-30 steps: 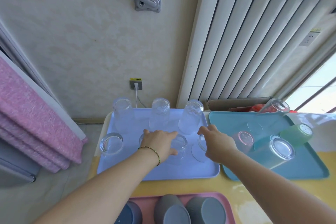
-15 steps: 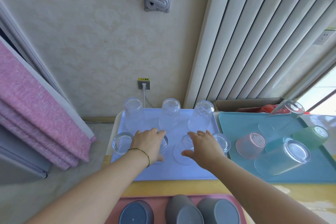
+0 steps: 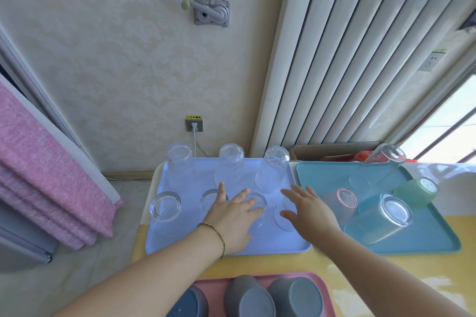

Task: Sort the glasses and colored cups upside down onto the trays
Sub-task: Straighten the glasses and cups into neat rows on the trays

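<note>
A pale blue tray (image 3: 177, 244) holds several clear glasses upside down: three tall ones at the back, such as the middle one (image 3: 230, 163), and short ones in front, such as the leftmost (image 3: 165, 205). My left hand (image 3: 231, 216) hovers with fingers spread over the front middle glasses, fingertips near one short glass (image 3: 257, 203). My right hand (image 3: 307, 210) is spread over the front right glass (image 3: 282, 216). The teal tray (image 3: 438, 242) to the right carries pink (image 3: 343, 199), blue (image 3: 381, 216), green (image 3: 417, 192) and clear (image 3: 381, 162) cups.
A pink tray (image 3: 324, 288) with dark grey cups (image 3: 249, 296) sits at the near edge of the yellow table (image 3: 283, 264). A cardboard box (image 3: 332, 149) stands behind the teal tray. Folded pink cloth (image 3: 43, 170) lies to the left. A wall socket (image 3: 194, 124) is behind.
Both hands have let go of the short glasses and opened, fingers spread; the left hand shifted right, the right hand moved right and lifted slightly. The camera view has tilted.
</note>
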